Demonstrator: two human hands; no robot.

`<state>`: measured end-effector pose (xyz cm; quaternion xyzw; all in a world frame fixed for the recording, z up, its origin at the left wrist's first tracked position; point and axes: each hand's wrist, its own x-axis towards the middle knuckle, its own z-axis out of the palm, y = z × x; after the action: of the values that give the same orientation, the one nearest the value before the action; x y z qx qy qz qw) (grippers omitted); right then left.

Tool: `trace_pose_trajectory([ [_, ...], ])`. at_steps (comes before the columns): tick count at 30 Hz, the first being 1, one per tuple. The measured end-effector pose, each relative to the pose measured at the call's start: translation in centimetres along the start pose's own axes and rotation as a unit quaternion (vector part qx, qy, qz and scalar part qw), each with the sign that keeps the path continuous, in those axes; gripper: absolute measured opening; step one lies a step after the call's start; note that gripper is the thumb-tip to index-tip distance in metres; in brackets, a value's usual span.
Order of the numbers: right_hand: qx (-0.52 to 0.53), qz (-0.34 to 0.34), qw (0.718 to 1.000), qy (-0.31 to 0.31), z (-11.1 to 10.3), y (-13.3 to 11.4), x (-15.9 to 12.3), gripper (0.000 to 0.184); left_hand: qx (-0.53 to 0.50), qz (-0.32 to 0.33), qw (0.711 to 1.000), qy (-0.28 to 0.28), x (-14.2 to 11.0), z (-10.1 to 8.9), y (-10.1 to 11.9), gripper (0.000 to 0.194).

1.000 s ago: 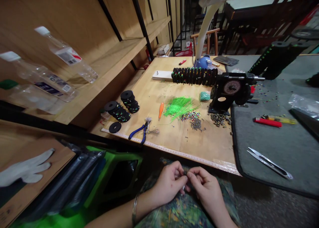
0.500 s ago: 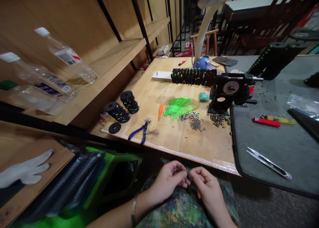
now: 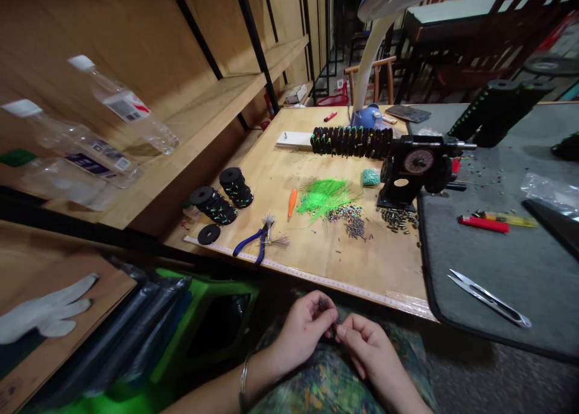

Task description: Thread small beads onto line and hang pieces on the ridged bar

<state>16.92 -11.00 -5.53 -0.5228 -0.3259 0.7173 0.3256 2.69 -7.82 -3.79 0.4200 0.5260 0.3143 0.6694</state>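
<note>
Over my lap, just below the table's front edge, my left hand (image 3: 310,323) has its fingers curled in, and small greyish bits show inside them. My right hand (image 3: 364,341) pinches thumb against forefinger, its tips nearly meeting the left fingertips. What lies in that pinch is too small to name. Past the hands, on the wooden table (image 3: 307,254), are a heap of small grey pieces (image 3: 355,226), a pile of coloured beads (image 3: 346,212), bright green strands (image 3: 325,197) and a heap of brass-coloured bits (image 3: 398,219).
Blue-handled pliers (image 3: 253,242), an orange tool (image 3: 292,204) and black spools (image 3: 212,204) lie left. A black winding machine (image 3: 414,164) carries a row of wound discs (image 3: 350,141). Snips (image 3: 491,299) and a red lighter (image 3: 484,223) rest on the grey mat (image 3: 456,251).
My right hand has shifted slightly left, bringing its fingertips closer to the left hand's. The left hand stays almost in place. Nothing on the table has moved.
</note>
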Motion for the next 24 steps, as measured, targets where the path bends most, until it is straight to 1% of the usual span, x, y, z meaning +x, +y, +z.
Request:
trace_pose_trajectory([
  [9, 0.006, 0.013, 1.000, -0.018, 0.1, -0.2, -0.1, 0.051, 0.013, 0.009, 1.000, 0.006, -0.2, 0.0, 0.1, 0.024],
  [16, 0.020, -0.001, 1.000, -0.002, -0.1, 0.2, 0.2, 0.051, 0.048, 0.024, 0.999, 0.003, -0.5, 0.2, 0.2, 0.014],
  [20, 0.004, -0.016, 1.000, 0.015, -0.4, 0.5, 0.4, 0.052, 0.104, 0.053, 0.993, 0.011, -0.9, 0.1, 0.3, 0.008],
  [24, -0.017, -0.034, 0.999, 0.030, -0.6, 0.9, 0.5, 0.052, 0.144, 0.083, 0.986, 0.009, -1.2, 0.0, 0.5, 0.007],
])
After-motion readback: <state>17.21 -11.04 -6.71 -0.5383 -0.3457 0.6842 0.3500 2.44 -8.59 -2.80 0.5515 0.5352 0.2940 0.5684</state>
